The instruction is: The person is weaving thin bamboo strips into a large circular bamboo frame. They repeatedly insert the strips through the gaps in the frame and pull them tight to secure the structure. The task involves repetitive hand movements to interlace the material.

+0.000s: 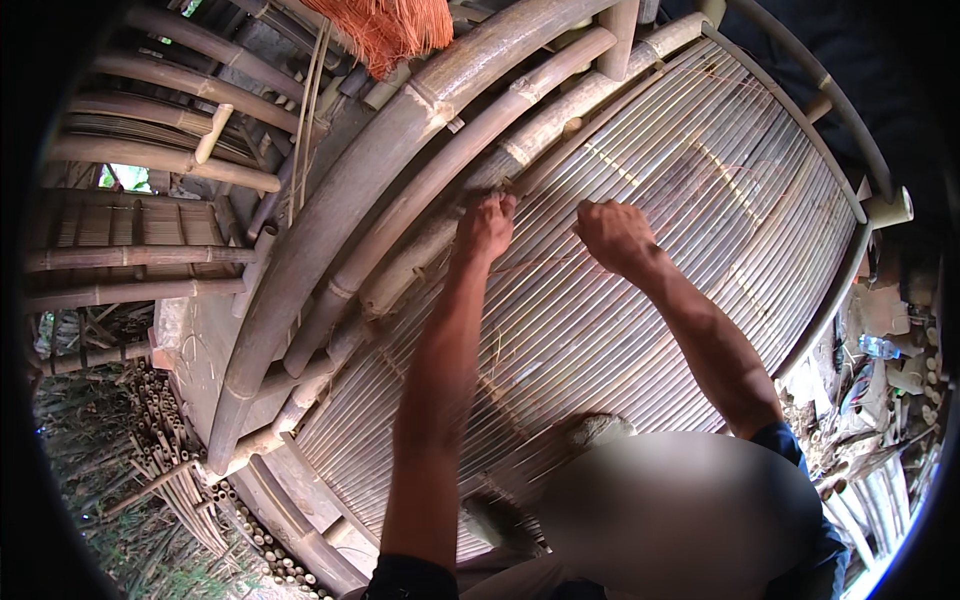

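Beneath both arms spreads a bamboo slat platform [640,320], its thin strips laid side by side. My left hand [487,228] is closed at the platform's far left edge, against a thick bamboo rail [540,135]. My right hand [615,235] is a fist held over the slats, a short way to the right. What either hand grips, if anything, is too small or hidden to name. A thin reddish-brown strand [530,264] shows on the slats below the hands.
Curved bamboo poles [370,170] form a railing along the far left side. Orange fibres [390,30] hang at the top. Bundled bamboo sticks [175,450] lie on the ground at lower left. A clear plastic bottle [879,347] lies among scraps at right.
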The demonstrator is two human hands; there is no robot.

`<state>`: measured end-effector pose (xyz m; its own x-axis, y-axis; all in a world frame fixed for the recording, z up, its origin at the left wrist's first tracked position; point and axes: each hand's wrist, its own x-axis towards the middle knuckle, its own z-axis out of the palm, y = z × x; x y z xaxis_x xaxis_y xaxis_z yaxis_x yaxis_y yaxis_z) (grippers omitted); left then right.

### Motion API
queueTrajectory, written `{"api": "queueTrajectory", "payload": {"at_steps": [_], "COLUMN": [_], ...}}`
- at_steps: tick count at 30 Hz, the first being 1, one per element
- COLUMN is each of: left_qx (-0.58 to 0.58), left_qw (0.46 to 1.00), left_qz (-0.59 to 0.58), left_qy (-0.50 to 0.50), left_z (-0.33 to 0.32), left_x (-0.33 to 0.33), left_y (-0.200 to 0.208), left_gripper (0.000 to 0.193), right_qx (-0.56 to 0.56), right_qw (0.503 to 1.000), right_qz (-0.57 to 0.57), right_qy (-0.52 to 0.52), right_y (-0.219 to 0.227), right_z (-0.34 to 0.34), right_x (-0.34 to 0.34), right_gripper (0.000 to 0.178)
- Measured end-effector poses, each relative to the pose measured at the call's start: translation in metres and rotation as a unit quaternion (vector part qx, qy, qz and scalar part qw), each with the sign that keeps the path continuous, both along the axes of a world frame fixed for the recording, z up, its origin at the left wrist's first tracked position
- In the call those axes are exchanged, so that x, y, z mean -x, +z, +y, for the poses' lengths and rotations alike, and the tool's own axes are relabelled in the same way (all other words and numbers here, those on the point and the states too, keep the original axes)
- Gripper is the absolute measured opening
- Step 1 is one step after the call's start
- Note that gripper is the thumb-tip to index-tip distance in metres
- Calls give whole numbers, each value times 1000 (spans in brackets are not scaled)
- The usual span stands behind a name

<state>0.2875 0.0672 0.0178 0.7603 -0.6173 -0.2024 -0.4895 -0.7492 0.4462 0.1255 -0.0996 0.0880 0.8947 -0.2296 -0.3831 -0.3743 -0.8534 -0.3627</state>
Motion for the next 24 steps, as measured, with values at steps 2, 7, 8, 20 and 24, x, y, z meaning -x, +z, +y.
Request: {"api": "queueTrajectory", "payload": {"at_steps": [2,7,8,20,24], "left_qx": [-22,38,20,-10,-24], "left_qw": [999,994,996,997,995], "left_qz": [7,25,24,-32,-44], "left_qy": [34,97,80,65,82], "left_z": [-21,-26,-27,-26,-20], "left_x": [2,14,15,23,23], "left_y": [-13,-25,-21,-18,-19], "left_gripper": [54,51,50,43,39], "right_qx": [-47,33,33,11,-175], "right_qw": [996,990,991,994,964], "right_qz": [-57,-134,-132,105,-198], "right_qy": [-41,-2,-19,29,2], "right_y": [0,-11,-19,28,112], "right_z": [-12,-39,-38,-7,-42], "right_x": [23,27,15,-2,74], "right_gripper": [21,35,36,33,12]}}
